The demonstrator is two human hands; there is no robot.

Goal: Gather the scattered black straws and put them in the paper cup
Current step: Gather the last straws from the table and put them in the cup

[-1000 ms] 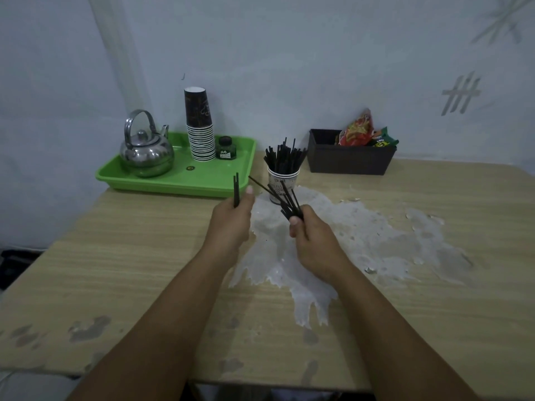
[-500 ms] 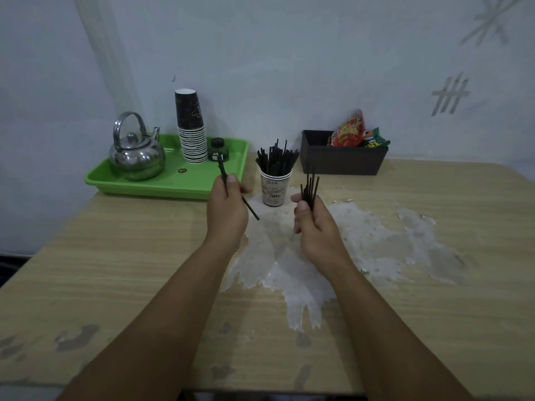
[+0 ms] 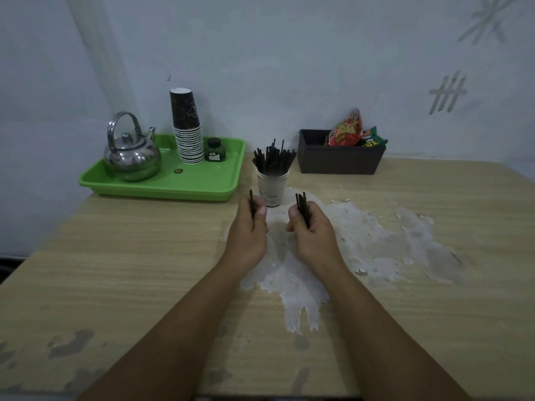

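A white paper cup [image 3: 272, 187] stands on the table just beyond my hands, packed with several black straws [image 3: 273, 159] that stick up out of it. My left hand [image 3: 249, 230] is closed around a thin black straw bundle [image 3: 251, 201] held upright, just left of the cup. My right hand [image 3: 310, 230] grips a small bunch of black straws [image 3: 301, 204], also upright, just right of the cup. Both hands rest low over the table, about a hand's width apart.
A green tray [image 3: 162, 185] at the back left carries a steel kettle [image 3: 131, 151], a stack of dark paper cups [image 3: 187, 125] and a small ink bottle [image 3: 213, 150]. A black box [image 3: 338, 160] with snack packets [image 3: 348, 131] sits at the back right. The tabletop veneer is peeled white [image 3: 362, 233].
Both hands have turned their straws upright and drawn in beside the cup. The straw that slanted out of my left hand now stands vertical in it.
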